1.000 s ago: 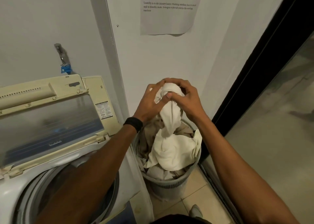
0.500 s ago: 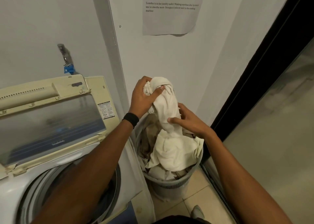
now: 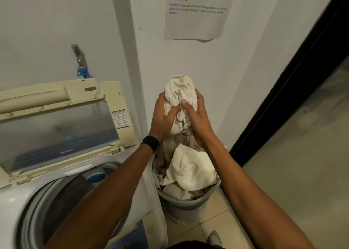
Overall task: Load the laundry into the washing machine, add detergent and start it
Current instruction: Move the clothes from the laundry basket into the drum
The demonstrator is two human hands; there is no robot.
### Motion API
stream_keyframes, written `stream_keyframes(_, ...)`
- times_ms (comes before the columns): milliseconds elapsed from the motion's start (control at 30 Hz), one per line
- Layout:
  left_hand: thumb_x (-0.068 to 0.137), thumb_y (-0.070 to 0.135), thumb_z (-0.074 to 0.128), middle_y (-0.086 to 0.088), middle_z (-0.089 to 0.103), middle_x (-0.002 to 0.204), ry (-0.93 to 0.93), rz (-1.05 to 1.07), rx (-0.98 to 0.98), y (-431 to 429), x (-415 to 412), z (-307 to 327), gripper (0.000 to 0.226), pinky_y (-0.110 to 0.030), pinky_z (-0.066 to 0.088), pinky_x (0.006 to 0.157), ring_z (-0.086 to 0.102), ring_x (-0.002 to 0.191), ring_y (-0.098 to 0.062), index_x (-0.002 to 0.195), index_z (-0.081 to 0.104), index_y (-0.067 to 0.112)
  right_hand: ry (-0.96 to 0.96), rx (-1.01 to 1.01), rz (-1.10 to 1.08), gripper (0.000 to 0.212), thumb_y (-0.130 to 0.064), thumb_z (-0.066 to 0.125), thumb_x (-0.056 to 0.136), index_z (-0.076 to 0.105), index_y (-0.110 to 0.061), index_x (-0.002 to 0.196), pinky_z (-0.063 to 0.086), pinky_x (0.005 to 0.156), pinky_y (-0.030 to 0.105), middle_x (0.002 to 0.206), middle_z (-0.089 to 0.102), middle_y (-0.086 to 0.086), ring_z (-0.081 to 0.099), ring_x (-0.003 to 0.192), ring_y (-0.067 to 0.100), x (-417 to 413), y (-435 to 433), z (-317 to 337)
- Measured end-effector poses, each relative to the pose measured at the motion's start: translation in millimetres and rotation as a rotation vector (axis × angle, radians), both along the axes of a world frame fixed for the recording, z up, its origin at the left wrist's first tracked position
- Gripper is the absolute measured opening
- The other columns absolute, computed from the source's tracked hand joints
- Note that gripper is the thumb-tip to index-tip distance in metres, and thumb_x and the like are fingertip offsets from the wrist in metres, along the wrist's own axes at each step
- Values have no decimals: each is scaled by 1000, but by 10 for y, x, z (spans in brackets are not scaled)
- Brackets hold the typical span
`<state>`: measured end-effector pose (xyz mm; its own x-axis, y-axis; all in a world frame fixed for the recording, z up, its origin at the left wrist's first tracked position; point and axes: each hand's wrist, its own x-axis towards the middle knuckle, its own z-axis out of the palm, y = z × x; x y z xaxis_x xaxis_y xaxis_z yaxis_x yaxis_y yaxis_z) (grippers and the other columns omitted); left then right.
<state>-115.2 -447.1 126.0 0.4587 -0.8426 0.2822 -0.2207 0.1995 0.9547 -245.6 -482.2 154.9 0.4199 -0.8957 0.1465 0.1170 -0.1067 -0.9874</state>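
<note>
In the head view, our left hand (image 3: pixel 164 120) and right hand (image 3: pixel 197 123) both clutch the bunched cream cloth (image 3: pixel 179 90) above the laundry basket (image 3: pixel 187 206). We should gather any trailing end, then swing it left into the open washer drum (image 3: pixel 62 197).

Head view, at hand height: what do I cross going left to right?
washing machine lid → left hand → white cloth → right hand → dark door frame

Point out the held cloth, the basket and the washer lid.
cloth (image 3: pixel 179 87): head view, its bunched top.
basket (image 3: pixel 187 208): head view, grey front wall.
lid (image 3: pixel 56 131): head view, clear window panel.
</note>
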Motion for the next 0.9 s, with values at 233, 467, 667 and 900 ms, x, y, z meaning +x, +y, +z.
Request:
stream_keyframes(233,80,45,47,-12,61,130,87,352,153,893,575,-172,58,-59,47,106,56,125,-33,135,53,26,64,-37,295,59,-41,60,102,33,-36,154,45,115,50,154,46,-9,50,139,12,702,484,-348)
stream_keyframes(467,82,48,52,-12,50,130,-46,618,301,2184,1052,-296,63,-47,45,106,51,119,-26,133,52,11,12,-43,561,55,-29,59,105,34,-34,154,47,113,51,154,49,-6,52,138,16,1499,1391,-738)
stream_keyframes(667,100,18,63,-8,56,143,-45,678,476,2920,1372,-551,50,-47,48,109,57,128,-26,146,43,19,234,-145,717,68,-36,58,104,22,-27,161,44,114,38,160,42,-2,47,142,14,1907,1929,-980)
stream_keyframes(900,100,8,60,-14,42,161,-117,619,808,3204,1466,-838,74,-42,40,116,46,143,-33,163,24,19,642,-266,857,57,-47,51,105,39,-25,156,40,102,21,154,50,6,51,135,21,2018,1891,-1280)
